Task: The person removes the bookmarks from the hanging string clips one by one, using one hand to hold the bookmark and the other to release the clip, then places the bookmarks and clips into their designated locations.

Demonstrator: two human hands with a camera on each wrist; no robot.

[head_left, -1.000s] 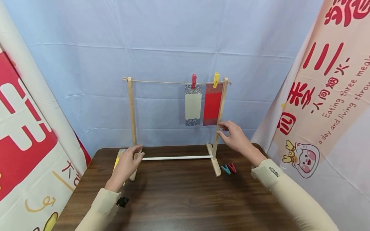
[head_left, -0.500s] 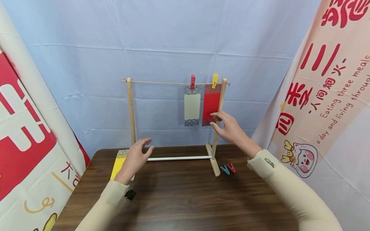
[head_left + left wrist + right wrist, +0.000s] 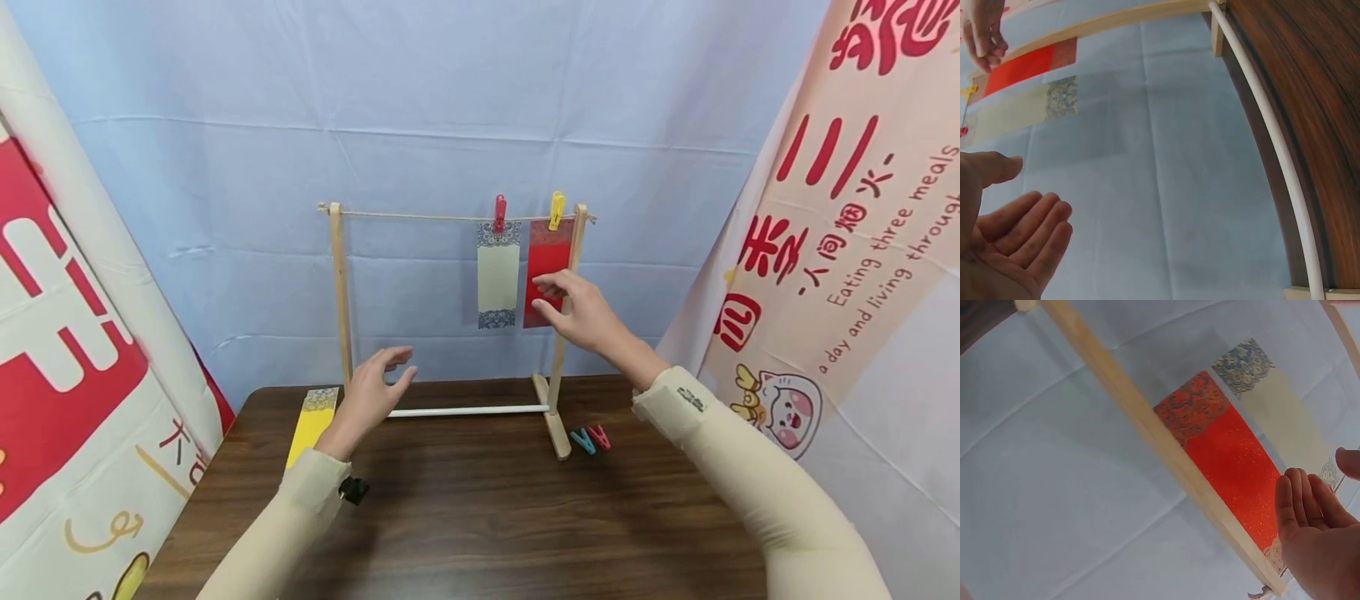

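Note:
Two paper strips hang from a string on a wooden frame. One is cream with a blue patterned border, held by a red clothespin. Beside it, a red strip hangs from a yellow clothespin. My right hand is in front of the red strip, thumb and fingers apart, holding nothing. Lower left, my left hand is raised near the frame's left post; its palm shows no object. A yellow strip lies on the table, partly behind my left forearm.
Blue and red clothespins lie on the dark wooden table, right of the frame's foot. A white rod joins the posts low down. Pale blue cloth hangs behind, with printed banners at the sides.
My right hand has moved left and up, from beside the right post to in front of the red strip. My left hand has moved right and up, uncovering more of the yellow strip.

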